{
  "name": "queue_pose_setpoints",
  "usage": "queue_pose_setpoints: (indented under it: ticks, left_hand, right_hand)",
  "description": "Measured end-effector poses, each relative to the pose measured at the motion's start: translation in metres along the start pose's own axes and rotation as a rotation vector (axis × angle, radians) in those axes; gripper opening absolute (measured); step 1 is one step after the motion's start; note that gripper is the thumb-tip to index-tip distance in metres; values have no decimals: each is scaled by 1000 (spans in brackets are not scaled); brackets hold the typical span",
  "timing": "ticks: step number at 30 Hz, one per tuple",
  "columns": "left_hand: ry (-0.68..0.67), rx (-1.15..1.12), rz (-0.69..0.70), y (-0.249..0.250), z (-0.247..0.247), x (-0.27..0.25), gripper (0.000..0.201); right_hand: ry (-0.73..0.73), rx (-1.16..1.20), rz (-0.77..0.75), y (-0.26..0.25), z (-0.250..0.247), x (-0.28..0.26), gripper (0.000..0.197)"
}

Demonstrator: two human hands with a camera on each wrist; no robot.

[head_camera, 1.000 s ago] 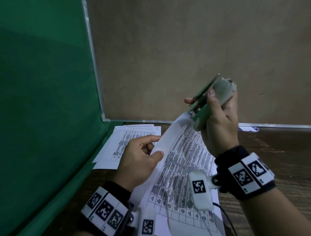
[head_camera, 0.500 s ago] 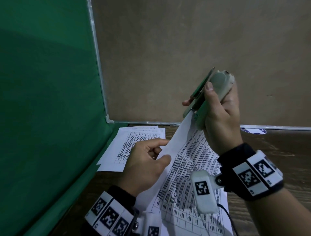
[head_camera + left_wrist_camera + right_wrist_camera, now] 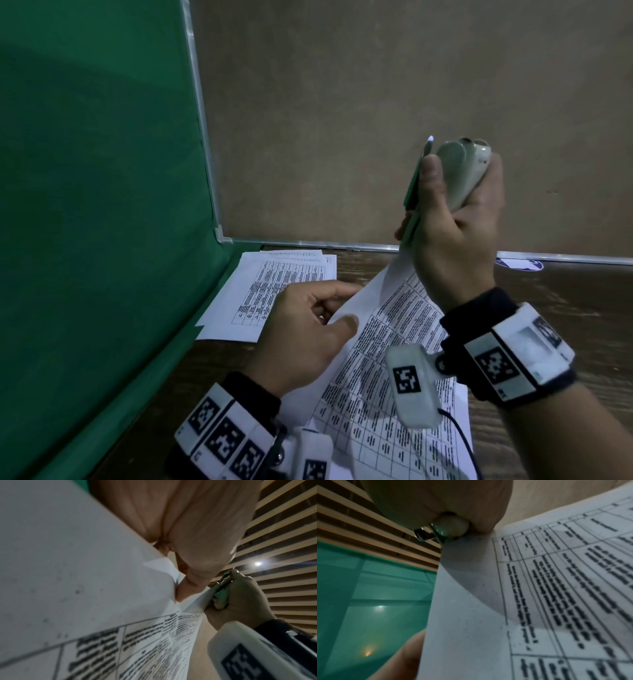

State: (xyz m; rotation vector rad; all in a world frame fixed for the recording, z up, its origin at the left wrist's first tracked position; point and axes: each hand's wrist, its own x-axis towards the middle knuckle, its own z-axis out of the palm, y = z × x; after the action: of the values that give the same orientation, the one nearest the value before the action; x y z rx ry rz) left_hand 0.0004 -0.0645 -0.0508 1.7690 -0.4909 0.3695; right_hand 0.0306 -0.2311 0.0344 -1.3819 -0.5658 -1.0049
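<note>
My right hand (image 3: 452, 219) grips a pale green stapler (image 3: 459, 171) held upright above the table. The stapler's mouth bites the top corner of a printed sheet of tables (image 3: 387, 346), which hangs lifted at a slant. In the left wrist view the stapler (image 3: 221, 595) closes over the sheet's corner (image 3: 197, 604). My left hand (image 3: 308, 332) pinches the sheet's left edge between thumb and forefinger, lower down. The right wrist view shows the stapler's nose (image 3: 452, 527) on the paper (image 3: 539, 595).
A second stack of printed sheets (image 3: 274, 294) lies flat at the back left of the brown wooden table (image 3: 565, 308). A green panel (image 3: 96, 205) stands along the left, a tan wall (image 3: 376, 102) behind. A white sticker (image 3: 519, 263) lies at the wall's foot.
My right hand has raised the stapler and turned it more upright, pulling the sheet's corner up with it. My left hand keeps its pinch on the edge.
</note>
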Motion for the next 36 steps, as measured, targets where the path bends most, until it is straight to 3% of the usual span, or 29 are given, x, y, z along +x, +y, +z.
queue_pose_setpoints:
  ticks: [5,8,11,15,17,21,24,30,36]
  left_hand:
    - [-27,-14,-18,-5,2,0,40]
    - [-51,-21,-45,-3,1,-1,40]
    - [-13,-17,-104,-10,-1,2,32]
    - [115,13,-185,-26,-16,7,25]
    - [193,47,-245,-36,-29,10,23]
    - [350,52,-350,-56,-50,14,23]
    - [433,8,-405,-69,-53,15,20]
    - [503,-104,-423,-71,-51,17,24]
    - [517,-120,-447,-75,-51,18,32]
  right_hand:
    - [-2,-10,-4,4,-2,-1,25]
    - [-31,88,34,9,-4,1,18]
    - [42,222,76,8,-9,4,9]
    - [172,276,356,16,-22,10,9]
    - [85,167,559,28,-33,5,9]
    - [-413,-409,937,74,-68,-21,18]
    - [-672,-839,968,91,-89,-33,28]
    - [-656,-1073,969,111,-112,-26,41]
    - [-552,-1134,1036,121,-123,-23,48]
